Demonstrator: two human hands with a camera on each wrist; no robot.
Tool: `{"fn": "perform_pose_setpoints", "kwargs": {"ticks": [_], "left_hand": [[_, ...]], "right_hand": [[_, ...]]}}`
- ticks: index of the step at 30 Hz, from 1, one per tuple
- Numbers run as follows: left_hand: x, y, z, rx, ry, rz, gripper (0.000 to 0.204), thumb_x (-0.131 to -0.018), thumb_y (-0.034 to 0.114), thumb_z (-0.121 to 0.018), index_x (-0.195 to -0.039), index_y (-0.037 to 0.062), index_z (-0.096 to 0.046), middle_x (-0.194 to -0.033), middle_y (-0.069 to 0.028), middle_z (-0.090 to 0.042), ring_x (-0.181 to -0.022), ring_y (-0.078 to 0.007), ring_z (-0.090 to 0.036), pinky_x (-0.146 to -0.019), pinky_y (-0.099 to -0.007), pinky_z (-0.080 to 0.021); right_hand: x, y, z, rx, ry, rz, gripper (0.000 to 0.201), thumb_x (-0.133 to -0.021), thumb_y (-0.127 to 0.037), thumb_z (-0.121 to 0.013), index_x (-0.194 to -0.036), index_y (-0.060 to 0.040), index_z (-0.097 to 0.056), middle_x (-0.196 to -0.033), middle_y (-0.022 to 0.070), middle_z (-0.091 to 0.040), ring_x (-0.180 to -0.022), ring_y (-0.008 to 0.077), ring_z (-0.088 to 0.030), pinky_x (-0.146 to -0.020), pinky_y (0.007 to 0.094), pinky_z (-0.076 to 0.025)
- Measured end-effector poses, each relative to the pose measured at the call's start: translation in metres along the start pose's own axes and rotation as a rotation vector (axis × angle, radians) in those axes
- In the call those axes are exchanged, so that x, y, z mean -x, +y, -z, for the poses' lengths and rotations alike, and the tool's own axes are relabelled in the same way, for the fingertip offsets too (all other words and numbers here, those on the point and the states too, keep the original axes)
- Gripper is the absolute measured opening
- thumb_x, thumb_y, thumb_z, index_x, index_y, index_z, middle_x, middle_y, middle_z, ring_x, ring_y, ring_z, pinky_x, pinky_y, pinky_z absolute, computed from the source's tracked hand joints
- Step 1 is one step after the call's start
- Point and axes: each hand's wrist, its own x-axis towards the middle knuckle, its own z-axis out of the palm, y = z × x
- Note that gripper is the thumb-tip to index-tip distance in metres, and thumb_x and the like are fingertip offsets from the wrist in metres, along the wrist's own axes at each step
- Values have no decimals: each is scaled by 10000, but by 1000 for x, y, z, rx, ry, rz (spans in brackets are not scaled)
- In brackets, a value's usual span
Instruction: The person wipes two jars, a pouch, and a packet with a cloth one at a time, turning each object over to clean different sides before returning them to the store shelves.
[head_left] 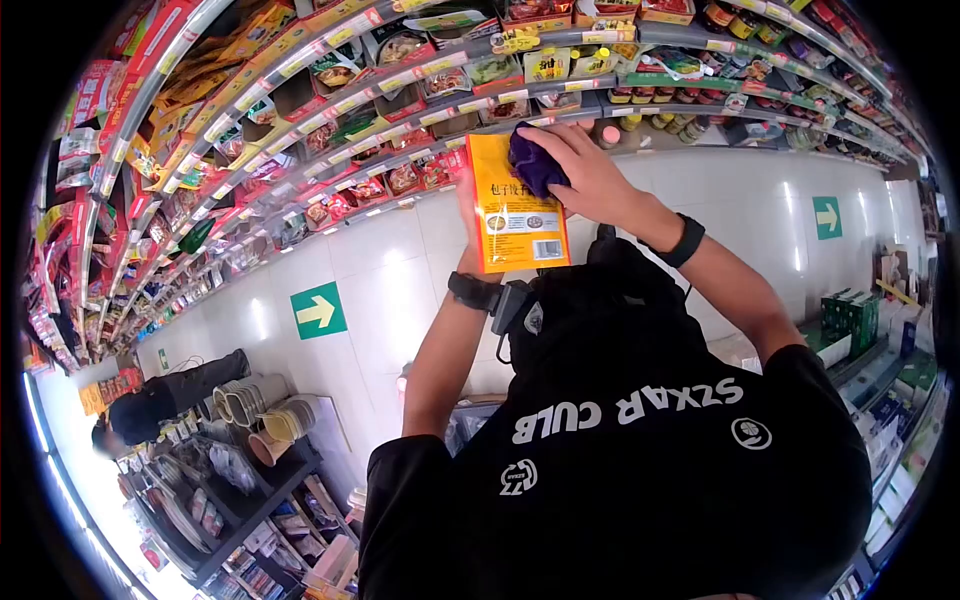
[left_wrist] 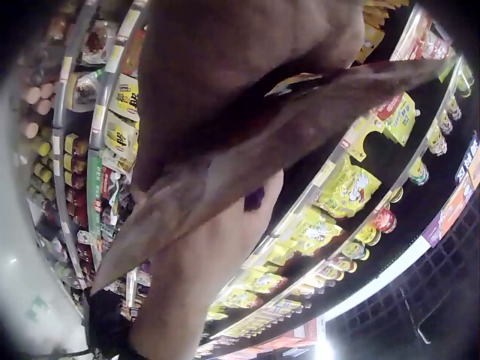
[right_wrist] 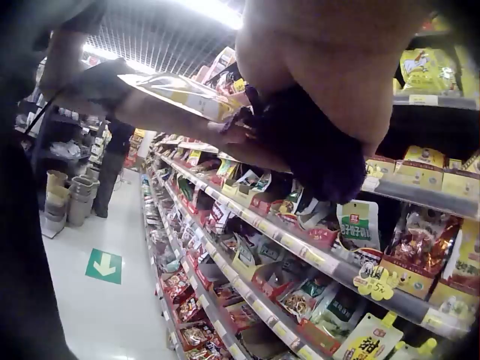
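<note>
A yellow packet [head_left: 515,235] with a barcode is held upright in front of the person's chest in the head view. The left hand [head_left: 467,215] grips its left edge, mostly hidden behind it. The right hand [head_left: 600,185] holds a bunched dark purple cloth [head_left: 535,165] against the packet's upper right corner. In the left wrist view the packet [left_wrist: 262,161] is seen edge-on below the left hand [left_wrist: 240,60]. The right wrist view has the cloth [right_wrist: 311,142] under the right hand [right_wrist: 322,60], with the packet [right_wrist: 180,94] beyond.
Shelves of packaged food [head_left: 400,130] curve across the front. Green arrow signs [head_left: 318,310] lie on the pale floor [head_left: 390,270]. At the lower left, another person [head_left: 165,405] is near stacked beige bins [head_left: 285,420] and a dark rack [head_left: 250,500].
</note>
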Motion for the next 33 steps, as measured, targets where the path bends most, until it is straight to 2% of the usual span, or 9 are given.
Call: {"fn": "perform_pose_setpoints", "kwargs": {"ticks": [3, 9, 15, 17, 20, 23, 25, 28, 33], "left_hand": [[-2, -17, -4, -311, 310, -92, 724, -855, 647, -346, -1366, 134, -359, -1324, -97, -453, -1162, -299, -493, -963, -503, -406], [-26, -5, -11, -158, 128, -125, 968, -750, 784, -332, -1398, 66, -301, -1332, -217, -426, -1205, -368, -444, -993, -482, -382], [-12, -14, -35, -338, 239, -213, 808, -804, 704, -330, -1360, 117, -368, -1341, -116, -430, -1205, -311, -453, -1026, -448, -351], [-19, -9, -33, 81, -150, -122, 905, -789, 728, -331, -1383, 46, -305, -1354, -180, -410, -1214, -324, -439, -1035, -457, -338], [-19, -15, -51, -304, 116, -215, 913, -792, 722, -316, -1385, 27, -298, -1342, -204, -418, -1211, -347, -437, -1025, -461, -354], [-3, -8, -33, -143, 117, -120, 860, -814, 683, -332, -1399, 53, -292, -1365, -185, -412, -1223, -337, -436, -1032, -485, -341], [-11, -16, -50, -163, -82, -103, 888, -803, 696, -341, -1403, 44, -288, -1364, -216, -402, -1222, -355, -436, -1028, -482, -346], [-11, -20, -46, -250, 53, -99, 902, -797, 707, -347, -1402, 40, -287, -1359, -228, -400, -1212, -361, -442, -1021, -480, -352], [4, -28, -29, -113, 149, -22, 801, -825, 699, -332, -1380, 122, -337, -1297, -131, -474, -1136, -314, -504, -954, -502, -402]], "right_hand": [[-5, 3, 2, 16, 47, 75, 676, -658, 34, -572, -1301, -118, -428, -1232, 179, -447, -1152, 373, -422, -989, 407, -364], [22, -28, -10, 37, -101, 486, 547, -571, -5, -672, -1095, -131, -577, -1126, 123, -502, -1018, 331, -508, -885, 405, -427], [-11, -12, 27, 232, 182, 273, 567, -558, 20, -668, -1094, -126, -553, -1099, 106, -521, -970, 331, -501, -840, 413, -445], [6, -22, 15, 283, 75, 411, 610, -533, 8, -686, -1111, -142, -560, -1131, 106, -507, -988, 332, -501, -861, 417, -438], [20, -23, 16, 261, 107, 450, 588, -525, 16, -698, -1082, -131, -580, -1108, 110, -508, -993, 331, -501, -862, 419, -428], [21, -8, 26, 293, 203, 225, 577, -536, 4, -706, -1083, -127, -578, -1095, 111, -513, -989, 325, -502, -828, 415, -429], [34, -15, 15, 257, 147, 335, 527, -578, -9, -687, -1084, -124, -589, -1110, 118, -505, -984, 332, -502, -808, 410, -446], [54, -19, 12, 239, 23, 455, 453, -609, -27, -663, -1050, -108, -597, -1115, 127, -502, -988, 321, -512, -833, 403, -442], [31, -14, 30, 277, 276, 266, 498, -609, 37, -632, -1079, -106, -556, -1117, 131, -502, -998, 344, -491, -842, 415, -427]]}}
